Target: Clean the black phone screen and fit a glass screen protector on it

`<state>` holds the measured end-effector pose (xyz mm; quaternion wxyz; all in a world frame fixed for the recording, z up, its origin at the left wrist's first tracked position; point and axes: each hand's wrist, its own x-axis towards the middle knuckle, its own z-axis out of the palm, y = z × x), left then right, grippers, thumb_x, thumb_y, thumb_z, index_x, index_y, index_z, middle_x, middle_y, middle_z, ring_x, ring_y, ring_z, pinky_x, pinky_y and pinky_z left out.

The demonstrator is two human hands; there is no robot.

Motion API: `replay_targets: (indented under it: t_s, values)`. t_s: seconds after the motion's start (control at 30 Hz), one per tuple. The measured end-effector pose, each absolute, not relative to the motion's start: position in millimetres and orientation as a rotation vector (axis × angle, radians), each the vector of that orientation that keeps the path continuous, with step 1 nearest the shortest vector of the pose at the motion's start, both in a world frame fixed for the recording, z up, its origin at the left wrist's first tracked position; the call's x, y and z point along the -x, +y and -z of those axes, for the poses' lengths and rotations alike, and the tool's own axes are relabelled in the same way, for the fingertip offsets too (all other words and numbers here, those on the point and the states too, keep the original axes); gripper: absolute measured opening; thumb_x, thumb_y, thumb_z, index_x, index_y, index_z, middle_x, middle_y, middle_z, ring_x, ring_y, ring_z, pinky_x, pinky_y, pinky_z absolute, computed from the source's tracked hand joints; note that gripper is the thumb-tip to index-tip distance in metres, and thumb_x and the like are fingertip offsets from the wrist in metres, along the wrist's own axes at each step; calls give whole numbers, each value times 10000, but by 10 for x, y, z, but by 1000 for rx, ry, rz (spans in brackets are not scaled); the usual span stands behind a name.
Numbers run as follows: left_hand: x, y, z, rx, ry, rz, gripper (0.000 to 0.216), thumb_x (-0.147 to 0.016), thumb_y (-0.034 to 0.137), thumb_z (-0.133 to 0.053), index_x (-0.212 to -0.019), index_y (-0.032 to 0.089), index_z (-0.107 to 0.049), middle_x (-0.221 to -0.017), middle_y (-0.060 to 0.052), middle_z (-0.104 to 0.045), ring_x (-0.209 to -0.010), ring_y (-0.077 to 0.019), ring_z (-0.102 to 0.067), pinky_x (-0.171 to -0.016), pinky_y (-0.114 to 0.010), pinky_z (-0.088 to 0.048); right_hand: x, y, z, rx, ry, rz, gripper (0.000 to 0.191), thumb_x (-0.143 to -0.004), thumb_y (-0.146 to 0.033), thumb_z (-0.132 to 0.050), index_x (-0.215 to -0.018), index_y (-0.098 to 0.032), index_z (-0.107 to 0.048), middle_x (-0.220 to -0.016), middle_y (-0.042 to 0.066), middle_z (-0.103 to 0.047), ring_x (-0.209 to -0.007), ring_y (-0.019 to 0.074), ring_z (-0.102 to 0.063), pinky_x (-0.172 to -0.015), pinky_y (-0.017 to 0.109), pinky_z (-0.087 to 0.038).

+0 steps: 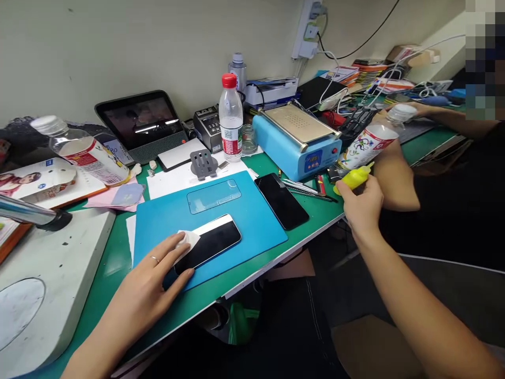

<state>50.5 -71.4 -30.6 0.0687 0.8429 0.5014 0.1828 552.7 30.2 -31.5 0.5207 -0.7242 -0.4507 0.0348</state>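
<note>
My left hand (pixel 152 271) lies flat on a blue mat (pixel 252 216), its fingers pressing a white wipe (pixel 188 239) against the near end of a black phone (pixel 211 239). A clear screen protector (pixel 213 196) lies further back on the mat. My right hand (pixel 361 202) is off the table's right edge, closed round a small yellow bottle (pixel 352 178). A second black phone (pixel 281 200) rests on the green table (pixel 114 263) between the mat and that hand.
A blue heating plate machine (pixel 296 139) stands behind, with tweezers (pixel 305 187) beside it. A red-capped water bottle (pixel 231 118), a tablet (pixel 141 123) and a tipped bottle (pixel 84 150) are near. A co-worker's arm (pixel 396 179) holds a printed can (pixel 366 145) at right.
</note>
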Motion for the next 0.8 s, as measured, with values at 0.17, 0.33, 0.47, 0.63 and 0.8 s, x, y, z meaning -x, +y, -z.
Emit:
replay_targets:
  t_s: [0.17,0.33,0.47,0.63,0.8]
  values:
    - [-427,-584,240,-2503,1418,-503,505,-1051,569,-561,-1467,286,-607,-1605,-87,-582,-1397,-334,-649,-1128,-488,-596,-4903,96,156,1531,-1321,-285,551,-843,-454,-822,-1307,-191,-685,-1212,116,-779,-1072,296,-741,-1014,488,-581]
    - [-370,-382,119,-2526,1206,-413,533,-1033,552,-618,-1455,227,-623,-1601,-133,-580,-1438,-338,-611,-1165,-515,-560,-4265,-6,67,1332,-1655,-615,660,-831,-480,-841,-1401,-258,-593,-1221,85,-785,-1112,295,-761,-999,473,-610]
    - [-347,-368,64,-2561,1181,-523,574,-1004,541,-680,-1442,176,-621,-1542,-181,-625,-1394,-327,-647,-1138,-496,-578,-3965,61,-32,1125,-2112,-612,553,-901,-494,-782,-1392,-295,-625,-1303,76,-765,-1151,305,-752,-972,434,-621]
    - [-228,-400,84,-2653,1219,-628,434,-1049,474,-631,-1337,155,-695,-1397,-166,-730,-1280,-295,-723,-1038,-440,-637,-3697,167,-121,891,-2493,-609,547,-1021,-458,-631,-1550,-341,-554,-1313,64,-744,-1104,249,-758,-935,366,-622]
    - [-125,-361,95,-2670,1298,-601,517,-1017,554,-655,-1312,137,-732,-1383,-179,-741,-1288,-351,-714,-1083,-507,-607,-3529,167,-43,875,-2514,-536,463,-1024,-452,-620,-1453,-278,-629,-1277,96,-761,-1086,270,-763,-922,382,-624]
